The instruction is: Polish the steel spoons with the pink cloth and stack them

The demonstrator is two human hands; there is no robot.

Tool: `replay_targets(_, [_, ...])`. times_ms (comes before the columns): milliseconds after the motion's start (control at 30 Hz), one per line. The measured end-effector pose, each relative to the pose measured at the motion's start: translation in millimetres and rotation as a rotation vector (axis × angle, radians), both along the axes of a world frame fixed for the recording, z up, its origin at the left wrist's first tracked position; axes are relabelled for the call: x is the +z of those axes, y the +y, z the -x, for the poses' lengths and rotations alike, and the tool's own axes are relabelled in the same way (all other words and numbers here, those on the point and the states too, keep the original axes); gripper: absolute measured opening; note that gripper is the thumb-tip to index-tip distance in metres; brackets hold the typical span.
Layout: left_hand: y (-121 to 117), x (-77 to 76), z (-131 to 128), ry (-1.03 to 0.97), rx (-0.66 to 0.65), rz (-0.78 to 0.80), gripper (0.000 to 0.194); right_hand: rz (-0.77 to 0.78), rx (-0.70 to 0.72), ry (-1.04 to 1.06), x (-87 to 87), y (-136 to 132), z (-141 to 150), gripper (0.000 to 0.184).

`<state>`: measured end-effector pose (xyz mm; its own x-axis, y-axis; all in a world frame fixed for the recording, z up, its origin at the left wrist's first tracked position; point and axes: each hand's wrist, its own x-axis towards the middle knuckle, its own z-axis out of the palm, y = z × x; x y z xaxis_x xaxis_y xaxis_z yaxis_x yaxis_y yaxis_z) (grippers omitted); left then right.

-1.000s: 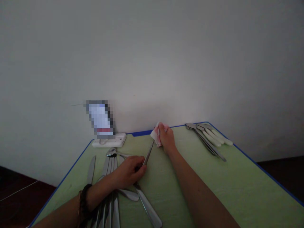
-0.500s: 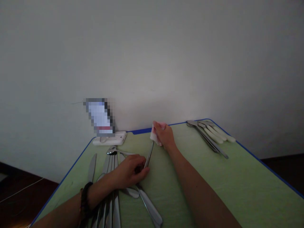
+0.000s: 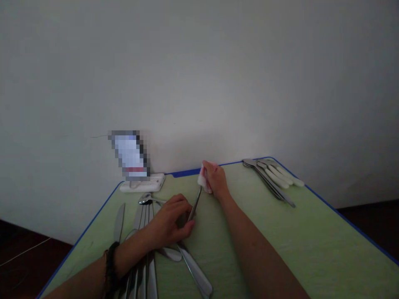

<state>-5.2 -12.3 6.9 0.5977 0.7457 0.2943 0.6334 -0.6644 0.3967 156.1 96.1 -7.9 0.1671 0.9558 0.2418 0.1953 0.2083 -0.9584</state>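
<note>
Right hand (image 3: 217,180): closed on a bunched white-and-pink cloth (image 3: 203,180), near the middle of the far edge of the tabletop (image 3: 280,249). A slim metal utensil (image 3: 195,203) slants between the two hands, its far end meeting the cloth; what kind of piece it is cannot be told. Left hand (image 3: 170,218): at the utensil's near end, thumb and forefinger parted, a gap visible between them; whether the other fingers grip it cannot be told. Left wrist carries a dark bracelet (image 3: 110,261). Beneath and around the left forearm, on the left half of the tabletop: a row of long metal cutlery (image 3: 152,270), partly covered by the arm; a spoon bowl (image 3: 145,198) at its far end; a knife blade (image 3: 119,222) lying toward the left edge. A broad metal handle (image 3: 198,270) points toward the near side. Far right corner: stacked metal pieces (image 3: 270,185), just beside them white-handled utensils (image 3: 279,177). Far left corner: white block (image 3: 157,182), with a pixelated screen (image 3: 129,153) propped upright, leaning, above it.
</note>
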Motion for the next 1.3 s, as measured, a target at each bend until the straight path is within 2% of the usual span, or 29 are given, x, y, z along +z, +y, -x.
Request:
replay_targets(100, [1, 0.1, 0, 0.002, -0.05, -0.053, 0.014, 0.022, -0.031, 0.022, 1.3, -2, 0, 0.044])
replay_targets(200, [1, -0.9, 1, 0.026, -0.077, -0.089, 0.027, 0.037, -0.029, 0.041, 2.7, -4, 1, 0.044])
replay_targets(300, [2, -1.7, 1, 0.1, -0.066, -0.049, 0.04, 0.043, -0.019, 0.053, 4.5, -7, 1, 0.043])
replay_targets(433, [3, -2.1, 0, 0.173, -0.042, 0.033, 0.047, 0.051, -0.029, 0.062, 8.2, -10, 2, 0.041])
replay_targets(867, [2, 0.3, -2, 0.169, -0.028, 0.072, 0.049, 0.027, -0.057, 0.02, 10.7, -11, 3, 0.042])
replay_targets(1033, [3, -0.4, -2, 0.177, -0.028, 0.072, 0.05, 0.039, -0.006, 0.033, 10.6, -12, 4, 0.043])
replay_targets(1300, [4, -1.7, -2, 0.15, -0.04, 0.056, 0.049, 0.016, -0.08, 0.06, 10.0, -13, 4, 0.042])
